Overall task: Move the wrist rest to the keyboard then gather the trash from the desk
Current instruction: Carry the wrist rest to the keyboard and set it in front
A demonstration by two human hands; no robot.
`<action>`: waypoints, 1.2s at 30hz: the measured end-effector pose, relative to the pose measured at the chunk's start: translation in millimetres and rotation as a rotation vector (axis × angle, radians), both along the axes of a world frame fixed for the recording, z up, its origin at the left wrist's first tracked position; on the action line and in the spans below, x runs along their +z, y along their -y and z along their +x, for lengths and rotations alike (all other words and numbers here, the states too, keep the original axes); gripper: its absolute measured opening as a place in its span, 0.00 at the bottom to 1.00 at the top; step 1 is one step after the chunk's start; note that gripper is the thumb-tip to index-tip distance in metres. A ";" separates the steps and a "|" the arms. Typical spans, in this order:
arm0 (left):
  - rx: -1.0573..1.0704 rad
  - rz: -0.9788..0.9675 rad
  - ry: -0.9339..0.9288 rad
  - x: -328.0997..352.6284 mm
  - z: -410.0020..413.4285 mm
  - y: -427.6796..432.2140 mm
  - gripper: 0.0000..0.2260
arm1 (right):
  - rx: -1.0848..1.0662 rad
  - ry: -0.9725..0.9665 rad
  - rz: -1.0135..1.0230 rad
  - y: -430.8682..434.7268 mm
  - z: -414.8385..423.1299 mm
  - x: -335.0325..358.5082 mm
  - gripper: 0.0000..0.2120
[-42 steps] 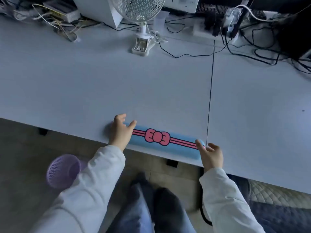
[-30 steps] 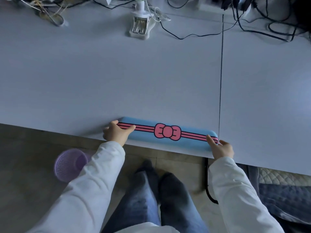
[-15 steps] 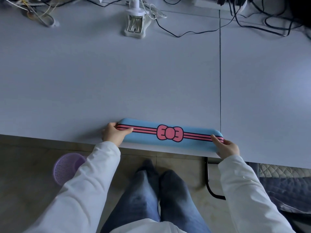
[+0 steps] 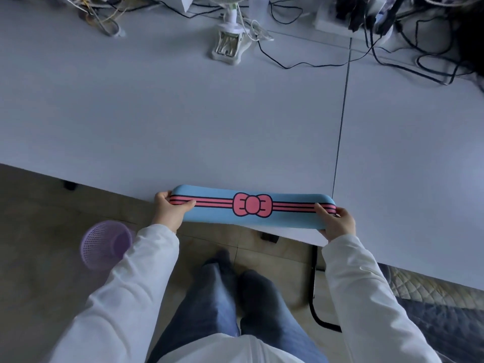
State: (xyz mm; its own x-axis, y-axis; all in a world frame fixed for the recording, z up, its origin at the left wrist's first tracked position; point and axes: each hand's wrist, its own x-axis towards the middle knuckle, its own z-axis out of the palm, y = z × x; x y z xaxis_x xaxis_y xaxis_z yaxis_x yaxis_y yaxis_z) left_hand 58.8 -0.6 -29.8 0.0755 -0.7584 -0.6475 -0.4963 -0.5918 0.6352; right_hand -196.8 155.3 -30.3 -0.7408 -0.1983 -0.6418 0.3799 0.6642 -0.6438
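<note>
Gripping each end keeps the wrist rest (image 4: pixel 251 208) level: the left hand (image 4: pixel 169 210) and right hand (image 4: pixel 336 222) are clamped on it, between them at the tabletop (image 4: pixel 183 113) edge.

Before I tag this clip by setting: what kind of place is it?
Probably an office or home workstation. A wide white desk carries a clip-on fan and tangled cables along its far edge, and both hands hold a blue wrist rest at the near edge.
</note>
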 end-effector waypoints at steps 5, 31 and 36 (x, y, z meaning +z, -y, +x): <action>0.163 -0.021 -0.059 0.0 18.0 -40.0 0.29 | 0.133 -0.045 -0.042 -8.4 -3.7 4.5 0.19; 0.871 -0.240 -0.266 23.5 348.5 -206.0 0.17 | 0.864 0.018 -0.263 42.0 287.0 40.4 0.13; 0.934 -0.268 -0.267 19.6 421.6 -235.2 0.04 | 0.951 0.090 -0.286 47.0 369.9 39.1 0.05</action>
